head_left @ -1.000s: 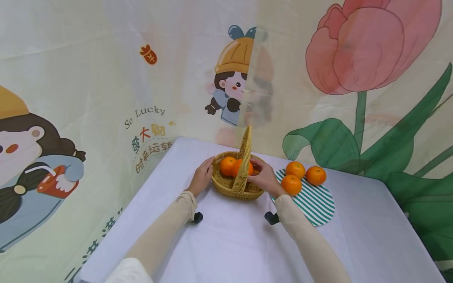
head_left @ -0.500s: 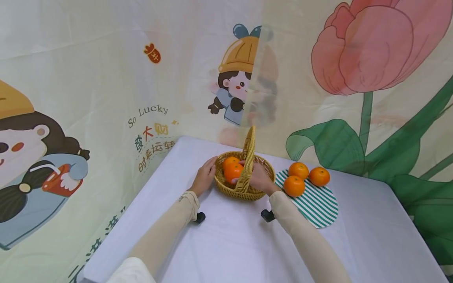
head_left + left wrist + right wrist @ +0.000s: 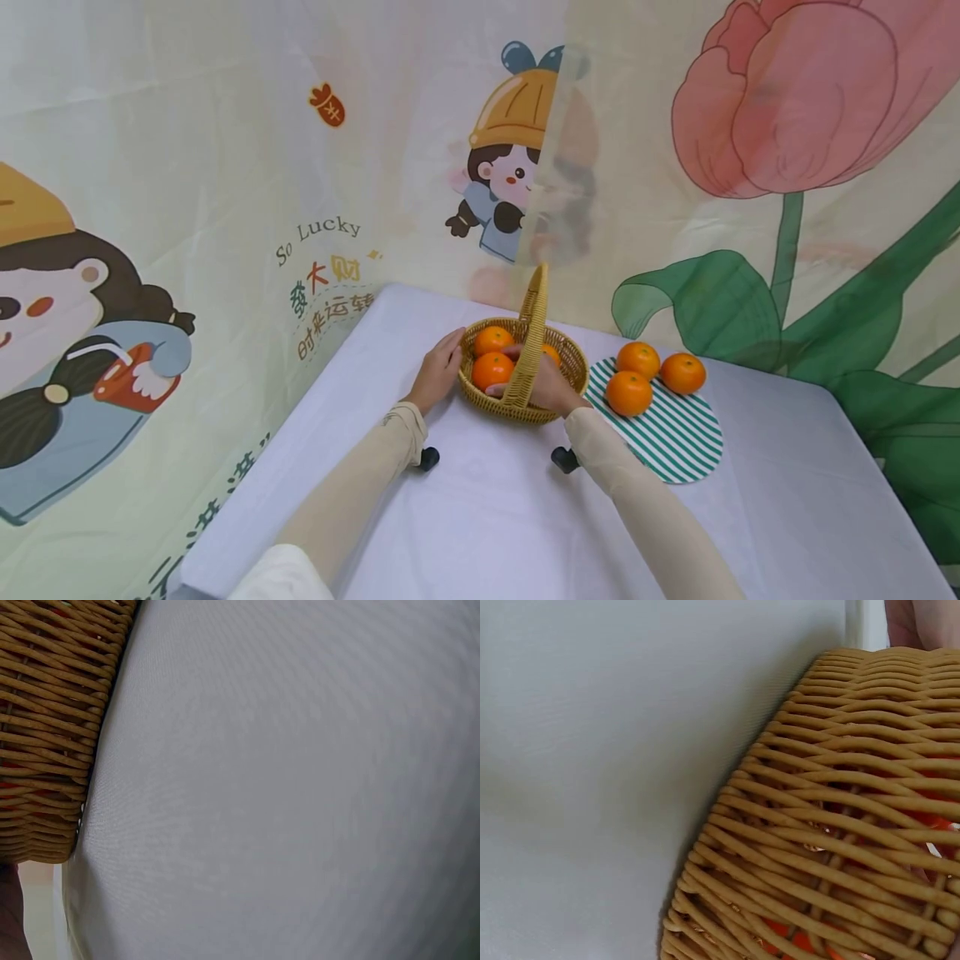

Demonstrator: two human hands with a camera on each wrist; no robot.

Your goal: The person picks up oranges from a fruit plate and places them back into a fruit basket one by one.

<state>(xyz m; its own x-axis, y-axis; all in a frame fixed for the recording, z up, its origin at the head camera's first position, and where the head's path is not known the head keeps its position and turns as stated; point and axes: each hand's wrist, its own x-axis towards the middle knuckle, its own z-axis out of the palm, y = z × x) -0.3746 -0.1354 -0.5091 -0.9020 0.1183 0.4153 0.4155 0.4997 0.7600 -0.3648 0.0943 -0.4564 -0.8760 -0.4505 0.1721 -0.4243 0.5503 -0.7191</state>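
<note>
A wicker basket [image 3: 491,406] with a tall arched handle [image 3: 534,325] stands on the table. Two oranges lie in its left half, a rear one [image 3: 492,340] and a front one [image 3: 492,372]; another orange [image 3: 551,355] shows partly behind the handle. My left hand [image 3: 437,371] rests against the basket's left side, fingers along the rim. Reaching in under the handle, my right hand [image 3: 546,385] holds the front orange between thumb and fingers, its palm partly covered by the handle. Both wrist views show mostly the woven basket wall [image 3: 45,735].
Right of the basket lies a round green-and-white striped mat [image 3: 678,433]. Three oranges sit at its back: one rear [image 3: 637,360], one front [image 3: 628,393] and one at the right [image 3: 683,373]. A printed curtain [image 3: 405,167] hangs behind the white-covered table [image 3: 480,517].
My right hand has moved left and down inside the basket with the orange, setting it lower in front of the rear one. My left hand stays at the basket. The view has shifted slightly.
</note>
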